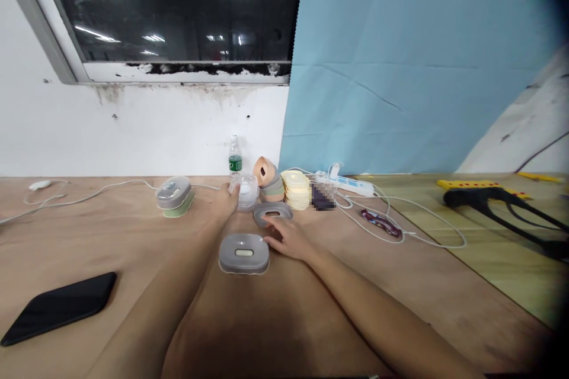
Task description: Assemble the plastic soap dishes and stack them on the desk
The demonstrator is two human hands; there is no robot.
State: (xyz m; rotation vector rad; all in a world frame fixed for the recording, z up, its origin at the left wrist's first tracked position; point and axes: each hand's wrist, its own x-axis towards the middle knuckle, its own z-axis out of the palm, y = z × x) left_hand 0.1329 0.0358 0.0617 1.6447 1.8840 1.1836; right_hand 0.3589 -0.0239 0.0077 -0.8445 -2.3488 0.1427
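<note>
My left hand (229,196) reaches to the back of the table. Its fingers close on the side of a clear plastic container (248,194), which seems to be one of a stack. My right hand (288,238) has its fingers apart, between a grey oval ring-shaped cover (263,221) behind it and a grey oval lid (237,244) in front. Its index finger is at the cover's rim and its thumb is close to the lid's right edge. The lid has a pale slot in its top. Whether the fingertips press on either piece I cannot tell.
A grey-topped green box (176,204) stands at the left. Along the back are a water bottle (235,157), orange and grey covers (265,172), stacked cream trays (296,190) and a power strip (353,186) with loose cables. A black phone (62,307) lies front left.
</note>
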